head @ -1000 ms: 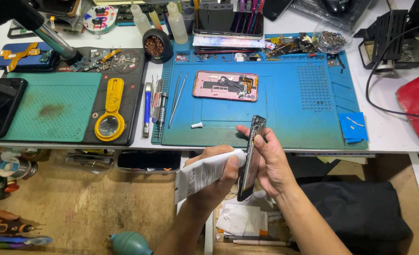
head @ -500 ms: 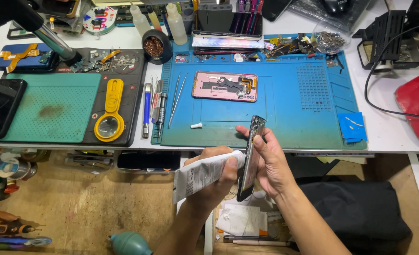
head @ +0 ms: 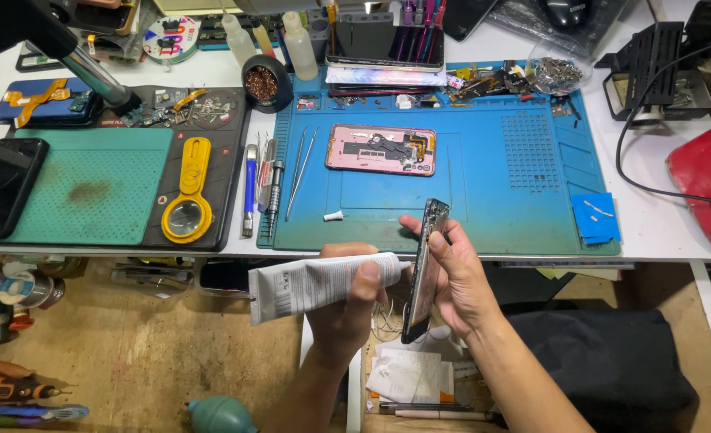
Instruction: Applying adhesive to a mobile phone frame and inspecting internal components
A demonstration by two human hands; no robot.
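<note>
Your left hand point(head: 347, 301) keeps a closed grip on the white tube point(head: 319, 282), nozzle pointing right and touching the phone's edge. Your right hand point(head: 456, 277) clasps the phone point(head: 426, 269) edge-on, long axis running toward the worktop point(head: 652, 232).

A phone repair workshop: beyond the right hand point(head: 452, 277) lie a blue repair mat point(head: 484, 192), an opened pink phone point(head: 381, 149), tweezers point(head: 298, 172) and a yellow magnifier point(head: 187, 196).

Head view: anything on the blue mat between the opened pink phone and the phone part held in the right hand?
Nearly bare. In the head view, only blue mat separates the opened pink phone from the phone part in the right hand; a small white cap lies off left.
</note>
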